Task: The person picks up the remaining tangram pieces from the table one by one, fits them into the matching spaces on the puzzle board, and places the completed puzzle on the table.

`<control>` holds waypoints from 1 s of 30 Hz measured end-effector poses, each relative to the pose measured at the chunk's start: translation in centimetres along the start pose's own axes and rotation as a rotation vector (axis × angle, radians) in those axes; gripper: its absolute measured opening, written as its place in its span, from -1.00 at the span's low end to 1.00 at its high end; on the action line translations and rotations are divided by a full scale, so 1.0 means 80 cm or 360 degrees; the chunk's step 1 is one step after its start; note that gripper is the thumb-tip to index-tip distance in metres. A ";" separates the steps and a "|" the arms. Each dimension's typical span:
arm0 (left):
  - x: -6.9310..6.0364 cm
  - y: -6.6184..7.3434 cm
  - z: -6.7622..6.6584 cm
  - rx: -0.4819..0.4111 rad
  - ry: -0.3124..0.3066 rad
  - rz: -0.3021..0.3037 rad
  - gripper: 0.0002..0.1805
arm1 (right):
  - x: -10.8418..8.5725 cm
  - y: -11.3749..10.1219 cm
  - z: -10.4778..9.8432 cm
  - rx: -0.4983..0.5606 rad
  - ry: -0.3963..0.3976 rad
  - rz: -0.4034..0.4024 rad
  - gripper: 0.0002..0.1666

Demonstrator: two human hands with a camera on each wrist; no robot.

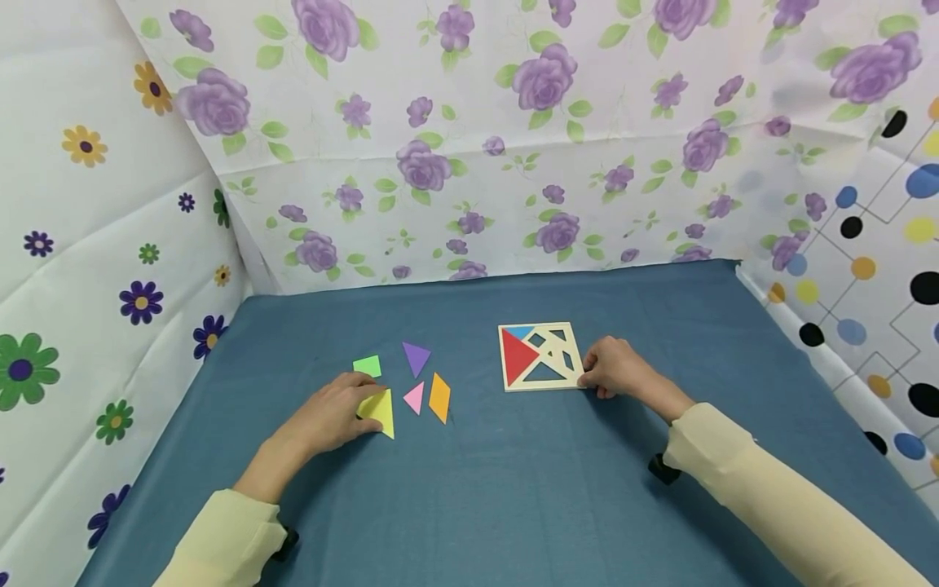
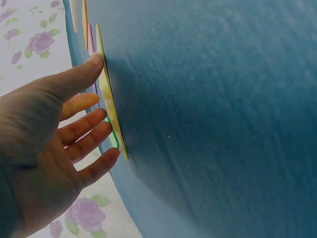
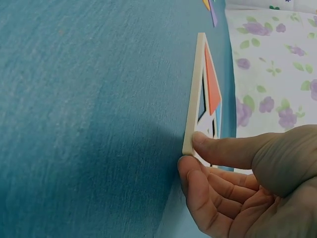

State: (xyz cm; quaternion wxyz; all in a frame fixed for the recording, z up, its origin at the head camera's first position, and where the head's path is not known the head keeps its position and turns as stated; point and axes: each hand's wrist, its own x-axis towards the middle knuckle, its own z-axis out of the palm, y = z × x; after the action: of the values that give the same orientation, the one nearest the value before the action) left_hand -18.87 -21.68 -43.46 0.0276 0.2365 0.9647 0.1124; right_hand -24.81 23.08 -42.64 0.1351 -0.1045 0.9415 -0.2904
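A pale wooden tangram board [image 1: 543,385] lies right of centre, holding a red triangle [image 1: 517,359] and a blue piece [image 1: 520,332] among cut-out slots. My right hand [image 1: 614,368] grips its near right corner, thumb on top and curled fingers at the edge, as the right wrist view shows. At the left, my left hand [image 1: 333,414] is over a yellow triangle [image 1: 381,410]. In the left wrist view its thumb touches the yellow triangle [image 2: 110,99], and the other fingers are spread, loosely bent. A green piece [image 1: 368,366] lies just beyond those fingers.
Between the yellow triangle and the board lie a purple triangle [image 1: 416,358], a pink triangle [image 1: 414,398] and an orange parallelogram [image 1: 439,399]. Blue cloth [image 1: 499,497] covers the table. A flowered sheet [image 1: 484,204] hangs behind its far edge, with patterned sheets at both sides.
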 end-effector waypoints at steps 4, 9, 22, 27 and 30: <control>0.001 0.000 -0.002 -0.0012 -0.0029 0.0032 -0.38 | -0.001 -0.002 -0.001 0.0005 -0.0008 0.0009 -0.89; 0.005 -0.001 -0.004 0.0008 -0.0062 0.0067 -0.38 | 0.001 -0.005 -0.002 -0.0003 -0.0015 0.0056 -0.93; 0.017 0.001 -0.012 0.0004 -0.0239 0.0003 -0.35 | 0.004 -0.013 -0.001 -0.0009 -0.0041 0.0148 -0.95; 0.025 0.003 -0.016 -0.0001 -0.0278 0.0005 -0.35 | 0.004 -0.012 0.000 0.0012 -0.0032 0.0158 -0.95; 0.029 0.004 -0.017 -0.0016 -0.0299 -0.0008 -0.34 | 0.003 -0.012 0.000 0.0019 -0.0029 0.0155 -0.94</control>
State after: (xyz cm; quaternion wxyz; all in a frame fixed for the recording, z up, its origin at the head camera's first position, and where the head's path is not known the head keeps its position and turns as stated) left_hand -20.94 -20.62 -42.05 0.1194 0.2435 0.9579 0.0945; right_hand -24.92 22.25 -42.12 0.1584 -0.0605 0.9425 -0.2881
